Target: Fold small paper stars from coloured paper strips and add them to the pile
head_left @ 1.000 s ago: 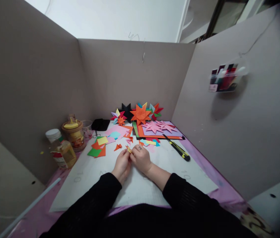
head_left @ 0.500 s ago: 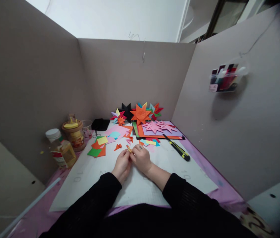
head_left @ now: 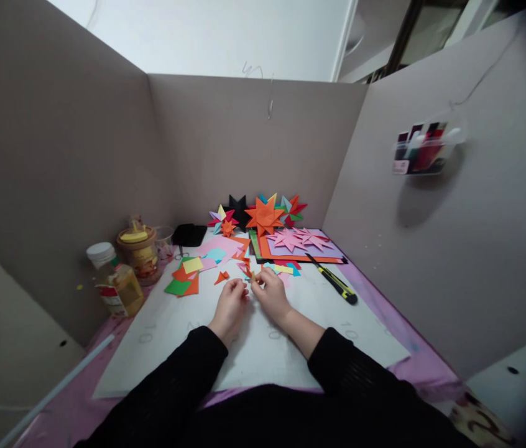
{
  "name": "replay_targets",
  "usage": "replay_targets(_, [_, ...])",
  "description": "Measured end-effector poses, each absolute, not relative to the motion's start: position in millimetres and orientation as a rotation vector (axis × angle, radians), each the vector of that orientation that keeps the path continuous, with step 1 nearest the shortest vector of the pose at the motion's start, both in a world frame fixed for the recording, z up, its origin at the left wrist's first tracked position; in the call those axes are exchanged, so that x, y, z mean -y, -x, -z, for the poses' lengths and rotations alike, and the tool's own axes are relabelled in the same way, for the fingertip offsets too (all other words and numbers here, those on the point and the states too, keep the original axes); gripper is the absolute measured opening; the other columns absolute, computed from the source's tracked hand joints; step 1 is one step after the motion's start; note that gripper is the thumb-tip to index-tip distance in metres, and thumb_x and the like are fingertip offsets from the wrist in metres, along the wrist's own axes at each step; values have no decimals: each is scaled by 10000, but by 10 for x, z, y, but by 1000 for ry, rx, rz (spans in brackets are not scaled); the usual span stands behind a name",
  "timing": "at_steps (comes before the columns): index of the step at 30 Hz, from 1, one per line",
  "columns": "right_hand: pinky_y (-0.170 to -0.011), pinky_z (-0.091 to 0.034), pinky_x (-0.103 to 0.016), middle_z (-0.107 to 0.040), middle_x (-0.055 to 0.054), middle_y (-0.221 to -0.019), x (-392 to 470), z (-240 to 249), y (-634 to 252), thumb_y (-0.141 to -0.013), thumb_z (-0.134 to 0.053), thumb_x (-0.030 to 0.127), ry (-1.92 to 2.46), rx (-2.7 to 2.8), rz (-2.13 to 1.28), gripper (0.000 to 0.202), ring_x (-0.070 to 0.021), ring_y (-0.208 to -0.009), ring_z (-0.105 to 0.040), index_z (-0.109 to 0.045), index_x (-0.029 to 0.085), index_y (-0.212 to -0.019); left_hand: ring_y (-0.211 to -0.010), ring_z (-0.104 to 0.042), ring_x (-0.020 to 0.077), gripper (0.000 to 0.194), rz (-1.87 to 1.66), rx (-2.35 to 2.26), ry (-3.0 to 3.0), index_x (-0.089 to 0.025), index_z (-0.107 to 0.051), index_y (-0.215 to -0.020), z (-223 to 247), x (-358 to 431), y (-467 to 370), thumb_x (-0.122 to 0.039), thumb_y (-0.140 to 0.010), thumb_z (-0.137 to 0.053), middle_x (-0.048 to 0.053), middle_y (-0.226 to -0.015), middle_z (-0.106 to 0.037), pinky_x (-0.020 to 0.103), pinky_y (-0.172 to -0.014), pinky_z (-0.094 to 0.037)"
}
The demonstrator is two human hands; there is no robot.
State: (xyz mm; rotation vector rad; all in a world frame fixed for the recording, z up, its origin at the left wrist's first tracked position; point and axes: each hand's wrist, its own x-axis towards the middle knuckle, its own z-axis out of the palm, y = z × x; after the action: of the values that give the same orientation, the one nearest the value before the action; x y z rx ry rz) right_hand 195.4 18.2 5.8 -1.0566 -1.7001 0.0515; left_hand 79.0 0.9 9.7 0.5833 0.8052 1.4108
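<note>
Just below the frame's centre, the right hand (head_left: 272,297) pinches a small yellow paper piece (head_left: 253,275) in its fingers — any folding too tiny to judge; whether the left hand (head_left: 230,305), fingers curled, holds anything is unclear. Mid-frame, paper stars (head_left: 264,215) look finished; left of centre, paper squares (head_left: 193,265) lie flat.

yellow piece (head_left: 252,275): partly hidden in right grip (head_left: 272,294); wall box (head_left: 424,152): contents blurred; white rod (head_left: 55,392): cut off

The right hand (head_left: 272,297) is moving away from the left hand (head_left: 229,307), toward two o'clock, and is taking the yellow piece (head_left: 252,275) along; a small gap is now opening between both hands.
</note>
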Motion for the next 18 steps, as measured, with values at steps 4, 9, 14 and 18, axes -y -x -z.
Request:
replay_targets(4, [-647, -412, -259, -507, -10, -711, -168, -77, -1979, -777, -525, 125, 1036, 1747, 28, 111, -149, -702, -502, -532, 186, -684, -637, -532, 81, 337, -1437, -860, -687, -187, -531, -872, -153, -18, -751, -208, -612, -744, -31, -740, -558, 211, -617, -388])
replay_targets(9, [-686, -418, -276, -540, -36, -727, -116, -81, -1906, -803, -511, 130, 1054, 1837, 207, 126, -172, -752, -513, -569, 183, -704, -657, -563, 111, 384, -1423, -757, -675, -178, -499, -869, -181, -26, -759, -153, -574, -743, -20, -705, -582, 240, -662, -405])
replay_targets(14, [-676, -415, -280, -545, -43, -732, -106, -57, -1880, -813, -514, 155, 1074, 1883, 263, 137, -173, -738, -506, -565, 179, -689, -639, -551, 105, 373, -1456, -780, -666, -184, -496, -898, -159, -38, -767, -125, -591, -699, -28, -690, -567, 234, -653, -404])
replay_targets(18, [-677, -418, -287, -555, -53, -750, -99, -56, -1891, -812, -509, 153, 1058, 1916, 263, 120, -180, -747, -509, -576, 176, -715, -711, -567, 104, 511, -1479, -791, -718, -228, -500, -1077, -150, -43, -750, -131, -611, -686, -8, -835, -572, 222, -658, -416])
